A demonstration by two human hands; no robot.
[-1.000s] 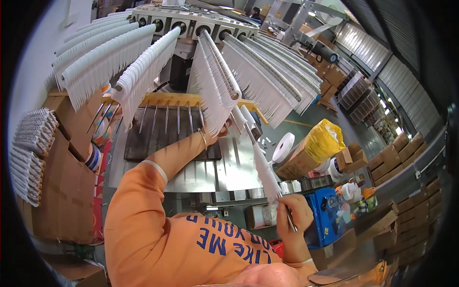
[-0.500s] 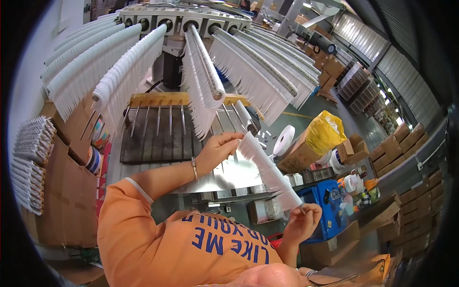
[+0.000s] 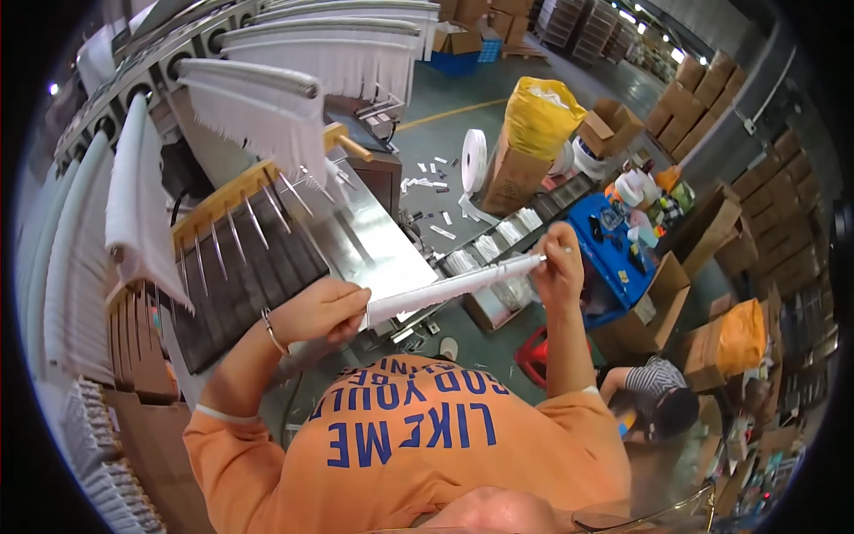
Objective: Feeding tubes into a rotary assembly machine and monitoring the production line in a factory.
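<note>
Between my two hands a thin rod is held sideways, sheathed in a sleeve of packed white strips [image 3: 454,289]; the right end sits a little higher than the left. My left hand [image 3: 325,310], with a bracelet at the wrist, is closed round the left end. The fingers of my right hand [image 3: 560,265] pinch the bare tip at the right end. Left of and beyond my left hand lies a rack of metal pins on a wooden bar [image 3: 222,206]. More rods draped in white strips [image 3: 253,107] stick out from a machine above it.
A shiny metal table [image 3: 374,249] lies beyond the held rod. To the right stand a yellow bag [image 3: 543,107] on a carton, a white reel [image 3: 474,162] and a blue bin [image 3: 614,285] with bottles. A person in a striped top [image 3: 654,383] bends low at the right.
My view has swung to the right. The held rod has gone from steeply slanted to nearly level, its right end now higher. Its strips hang less far down, and both hands still grip it.
</note>
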